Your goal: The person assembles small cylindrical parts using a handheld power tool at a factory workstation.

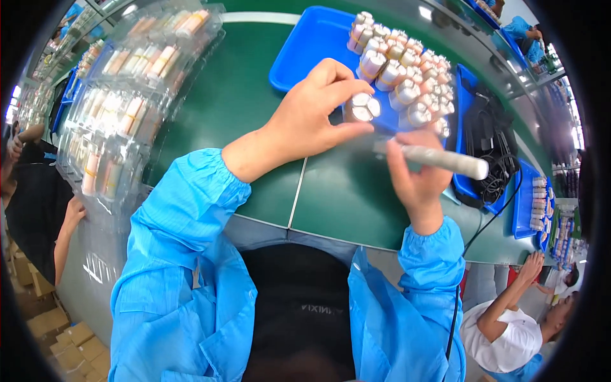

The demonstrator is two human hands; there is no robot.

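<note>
My left hand [315, 114] grips a small bundle of short cylinders [361, 107], their round ends facing up, just above the green table. My right hand [417, 175] holds a long pale cylindrical tool [445, 160] lying sideways, its tip near the bundle. Both hands hover in front of a blue tray [299, 48] loaded with several pale pink and white cylinders [401, 70]. Blue sleeves cover both of my forearms.
Clear plastic blister trays [127, 95] with more cylinders are stacked at the left. A second blue tray [474, 184] holds black cables at the right, another [531, 204] holds small parts. Other people stand at left and lower right; cardboard boxes [70, 334] lie on the floor.
</note>
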